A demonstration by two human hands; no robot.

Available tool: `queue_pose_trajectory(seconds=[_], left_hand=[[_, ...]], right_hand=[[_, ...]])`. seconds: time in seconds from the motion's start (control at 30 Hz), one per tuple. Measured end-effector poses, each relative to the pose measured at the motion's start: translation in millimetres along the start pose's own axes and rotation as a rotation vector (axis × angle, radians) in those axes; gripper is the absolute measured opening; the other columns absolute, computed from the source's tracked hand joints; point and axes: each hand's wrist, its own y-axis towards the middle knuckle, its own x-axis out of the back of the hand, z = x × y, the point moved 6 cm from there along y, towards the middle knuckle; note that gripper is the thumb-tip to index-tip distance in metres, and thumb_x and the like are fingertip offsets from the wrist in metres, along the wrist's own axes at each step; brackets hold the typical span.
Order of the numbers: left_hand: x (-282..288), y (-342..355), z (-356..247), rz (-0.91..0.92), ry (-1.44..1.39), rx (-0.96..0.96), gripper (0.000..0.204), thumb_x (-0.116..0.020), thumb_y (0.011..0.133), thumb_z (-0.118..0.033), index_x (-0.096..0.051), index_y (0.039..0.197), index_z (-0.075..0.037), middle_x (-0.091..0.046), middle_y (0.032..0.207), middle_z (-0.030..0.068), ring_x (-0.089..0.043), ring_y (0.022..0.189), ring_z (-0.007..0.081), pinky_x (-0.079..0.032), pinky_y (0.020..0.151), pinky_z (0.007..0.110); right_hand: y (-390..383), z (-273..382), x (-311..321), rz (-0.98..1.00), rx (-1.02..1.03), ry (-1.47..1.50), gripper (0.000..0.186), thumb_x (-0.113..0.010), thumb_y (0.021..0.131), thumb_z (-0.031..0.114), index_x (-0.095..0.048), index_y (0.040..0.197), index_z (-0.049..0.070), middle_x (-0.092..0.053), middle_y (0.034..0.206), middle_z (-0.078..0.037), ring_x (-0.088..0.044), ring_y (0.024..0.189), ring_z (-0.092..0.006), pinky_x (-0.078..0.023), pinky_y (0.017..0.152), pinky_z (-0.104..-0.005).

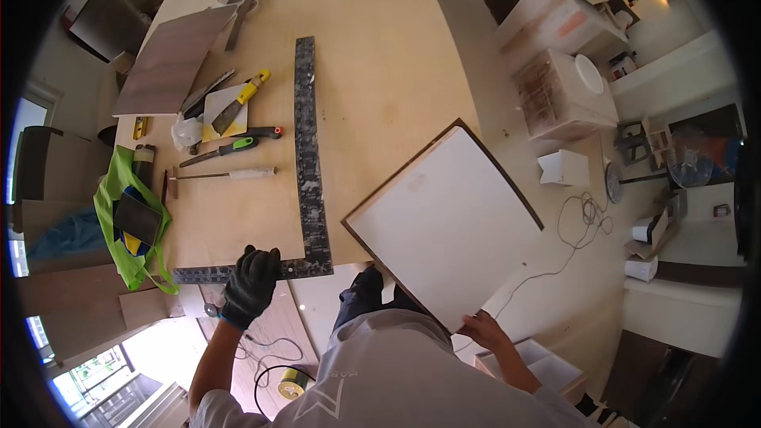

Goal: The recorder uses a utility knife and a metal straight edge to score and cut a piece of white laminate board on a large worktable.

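My left hand (250, 287), in a dark work glove, closes over the short arm of a worn black carpenter's square (307, 150) at the table's near edge. The square's long arm runs away from me across the tabletop. My bare right hand (487, 331) grips the near corner of a white panel (452, 218) with dark edges. The panel is tilted, its far left part over the table's right edge and the rest out past it. My right fingers under the panel are partly hidden.
Left of the square lie a yellow-handled scraper (242, 101), a green-and-black-handled tool (220, 150) and a screwdriver (226, 175). A green bag (117, 190) hangs at the table's left edge. Farther off lies a brown board (174, 63). A cable (547, 273) trails over the floor at right.
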Motion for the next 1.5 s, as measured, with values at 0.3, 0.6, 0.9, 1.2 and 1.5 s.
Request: queue_pose_trajectory(seconds=[0.3,0.6,0.9,1.2,1.5], left_hand=[[115,72,80,-0.232,0.194,0.206,0.046,-0.072,0.077,-0.016,-0.065,0.123,-0.010,-0.058,0.083,0.0038,-0.060,0.074,0.0219,-0.048,0.067,0.039],[94,81,100,-0.128,0.065,0.251,0.052,-0.064,0.076,-0.005,-0.062,0.128,-0.008,-0.060,0.084,0.0104,-0.059,0.077,0.0301,-0.048,0.072,0.042],[-7,60,81,-0.042,-0.089,0.254,0.051,-0.070,0.074,-0.016,-0.061,0.124,-0.011,-0.057,0.090,0.0070,-0.058,0.079,0.0254,-0.048,0.070,0.041],[-30,42,82,-0.066,-0.252,0.336,0.060,-0.077,0.072,-0.029,-0.059,0.125,-0.010,-0.057,0.121,0.0163,-0.051,0.118,0.0358,-0.042,0.100,0.044],[-42,-18,-123,0.027,-1.803,0.431,0.060,-0.062,0.096,-0.032,-0.041,0.143,-0.001,-0.058,0.129,0.0146,-0.055,0.121,0.0196,-0.045,0.101,0.035]], right_hand=[[-36,-57,38,-0.128,-0.194,0.050,0.063,-0.072,0.087,0.028,-0.042,0.132,-0.005,-0.060,0.120,-0.017,-0.064,0.106,-0.0322,-0.056,0.087,-0.0500],[-32,-69,-3,-0.088,-0.191,0.140,0.061,-0.072,0.087,0.019,-0.039,0.136,0.003,-0.057,0.125,-0.015,-0.062,0.109,-0.0320,-0.056,0.089,-0.0482],[-29,-92,-8,-0.091,-0.239,0.347,0.069,-0.075,0.079,0.005,-0.040,0.138,0.006,-0.053,0.130,-0.010,-0.051,0.123,-0.0302,-0.048,0.098,-0.0485],[-47,-20,-61,-0.009,0.182,0.314,0.077,-0.070,0.073,0.000,-0.036,0.143,0.007,-0.051,0.134,-0.014,-0.048,0.128,-0.0330,-0.037,0.108,-0.0509],[-51,1,-80,0.198,0.451,0.099,0.084,-0.073,0.073,0.010,-0.030,0.145,0.006,-0.048,0.134,-0.012,-0.046,0.128,-0.0309,-0.038,0.109,-0.0476]])
